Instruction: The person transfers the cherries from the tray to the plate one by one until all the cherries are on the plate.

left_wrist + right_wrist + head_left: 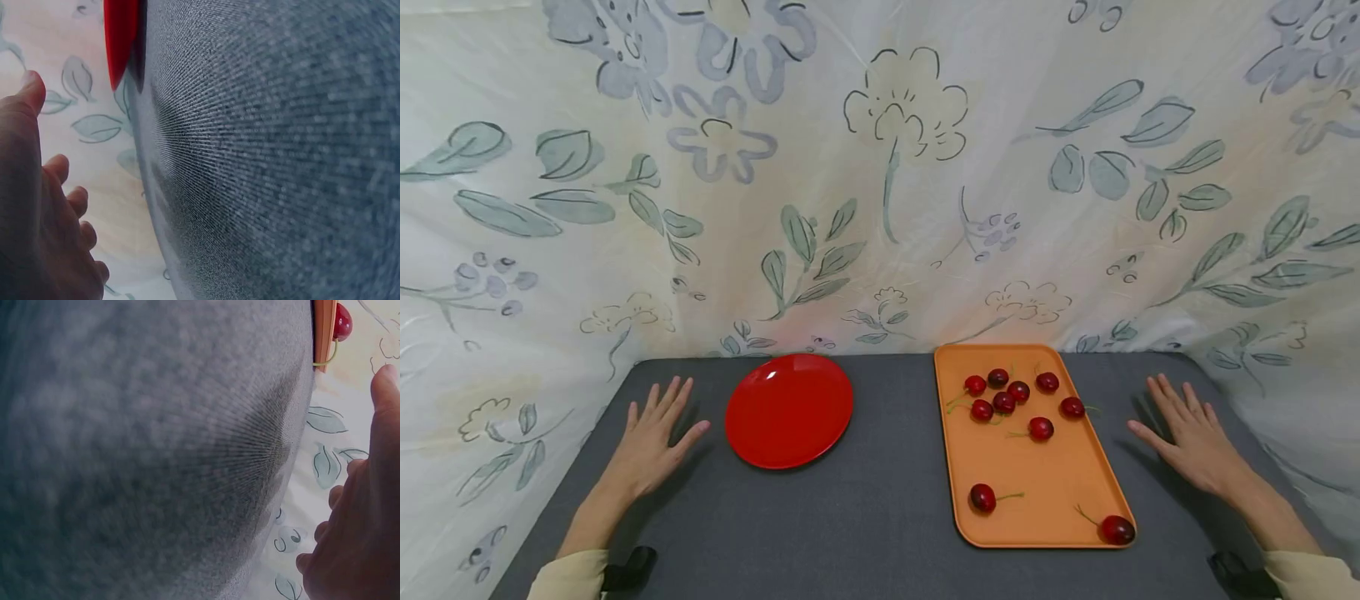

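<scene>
My left hand (653, 442) is held with fingers spread, left of a round red plate (790, 412), and holds nothing. The right hand (1197, 442), its fingers also spread and holding nothing, is to the right of an orange tray (1030, 467). Several dark red cherries with green stems lie on the tray, most in its far half. One cherry (982, 498) sits near the front left, another (1116, 530) at the front right corner. In the right wrist view a cherry (342, 322) shows at the tray's edge (324, 331). The plate (120, 40) appears edge-on in the left wrist view.
A dark grey cloth-covered table (865, 517) lies under everything, with a stretch of it between plate and tray. Behind it and along both sides hangs a pale curtain (820, 175) printed with leaves and flowers. Each forearm wears a black strap near the sleeve.
</scene>
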Motion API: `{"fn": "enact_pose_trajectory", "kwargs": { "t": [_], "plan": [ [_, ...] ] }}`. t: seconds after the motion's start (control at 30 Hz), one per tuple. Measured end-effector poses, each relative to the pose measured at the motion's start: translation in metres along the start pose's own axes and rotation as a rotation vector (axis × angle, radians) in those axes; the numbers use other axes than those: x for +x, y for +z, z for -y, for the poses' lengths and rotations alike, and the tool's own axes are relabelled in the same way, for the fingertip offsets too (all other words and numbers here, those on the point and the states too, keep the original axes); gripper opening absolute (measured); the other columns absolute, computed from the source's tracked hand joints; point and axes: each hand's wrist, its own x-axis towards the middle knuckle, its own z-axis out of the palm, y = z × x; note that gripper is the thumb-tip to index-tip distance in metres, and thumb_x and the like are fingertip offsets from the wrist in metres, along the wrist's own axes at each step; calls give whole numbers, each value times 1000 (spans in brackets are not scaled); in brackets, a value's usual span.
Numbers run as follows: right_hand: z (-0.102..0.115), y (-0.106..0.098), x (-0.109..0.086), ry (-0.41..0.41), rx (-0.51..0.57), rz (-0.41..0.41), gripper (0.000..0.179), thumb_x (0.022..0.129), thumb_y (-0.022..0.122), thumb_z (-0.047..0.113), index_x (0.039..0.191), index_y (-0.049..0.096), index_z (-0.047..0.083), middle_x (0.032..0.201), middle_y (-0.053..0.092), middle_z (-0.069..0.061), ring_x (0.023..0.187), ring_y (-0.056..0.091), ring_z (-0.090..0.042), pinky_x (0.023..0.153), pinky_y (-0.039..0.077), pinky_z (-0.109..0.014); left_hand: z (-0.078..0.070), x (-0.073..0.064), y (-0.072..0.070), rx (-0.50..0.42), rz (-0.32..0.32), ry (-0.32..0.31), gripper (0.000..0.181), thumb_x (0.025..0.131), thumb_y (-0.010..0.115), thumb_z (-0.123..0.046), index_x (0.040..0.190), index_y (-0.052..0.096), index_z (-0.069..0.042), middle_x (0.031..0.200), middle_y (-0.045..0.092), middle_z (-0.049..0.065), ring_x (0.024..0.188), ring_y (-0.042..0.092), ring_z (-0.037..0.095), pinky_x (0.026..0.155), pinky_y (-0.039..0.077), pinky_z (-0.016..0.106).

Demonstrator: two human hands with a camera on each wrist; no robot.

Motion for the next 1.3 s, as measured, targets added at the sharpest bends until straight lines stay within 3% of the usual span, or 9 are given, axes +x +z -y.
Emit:
{"fn": "enact_pose_trajectory", "kwargs": {
  "t": [0.37,0.57,0.67,0.73,0.87,1.0,1.07,1.2,1.3],
  "plan": [
    [6,-1,2,-33,45,-17,88,99,54,43,157,-2,6,158,-3,-30,141,-17,-50,110,-16,-68,2,1,-4,-19,-22,1,78,99,53,-43,158,15,-10,158,15,27,145,1,48,114,-6,69],
    [17,-4,2,-37,125,-17,84,100,54,38,156,3,0,158,-2,-32,143,-16,-47,110,-9,-72,-10,-1,-2,-166,-131,-30,70,101,54,-32,155,22,-1,152,26,33,137,26,53,107,24,72],
    [25,-7,4,-10,161,8,84,101,53,40,156,4,-1,157,-2,-32,144,-14,-47,107,-2,-76,-23,-1,2,-267,-204,-69,62,101,57,-23,150,32,3,144,41,31,125,46,48,98,43,62],
    [29,-10,5,8,168,21,85,100,54,42,156,6,-1,157,0,-33,143,-8,-50,104,7,-79,-33,0,6,-335,-216,-138,57,100,58,-19,147,37,4,138,49,29,115,56,41,89,55,46],
    [35,-12,8,20,190,21,83,98,61,38,153,17,-6,150,18,-40,132,23,-61,96,28,-76,-50,1,14,-666,-93,-322,56,102,53,-15,149,30,5,137,49,30,95,67,21,75,59,24],
    [39,-10,12,8,202,-44,67,94,67,27,141,40,-13,135,42,-42,111,50,-60,84,49,-65,-56,2,22,-981,50,-449,59,103,51,-10,151,21,7,135,48,32,87,67,8,78,61,29],
    [40,-10,13,-14,197,-85,56,92,70,22,132,51,-13,126,52,-40,103,58,-54,76,56,-57,-56,1,28,-1053,75,-474,59,102,51,-7,151,21,7,132,52,28,87,67,7,80,60,32],
    [42,-12,18,-75,204,-109,41,89,73,13,122,63,-11,116,62,-34,93,66,-45,66,60,-43,-50,0,36,-1140,63,-478,61,101,54,-8,152,24,4,132,56,19,92,67,7,82,60,34],
    [44,-14,22,-103,193,-96,37,86,74,7,118,66,-9,111,65,-31,89,68,-41,65,60,-41,-45,-1,40,-1183,66,-457,62,101,55,-10,153,23,2,135,55,15,96,66,5,85,59,35]
  ]
}}
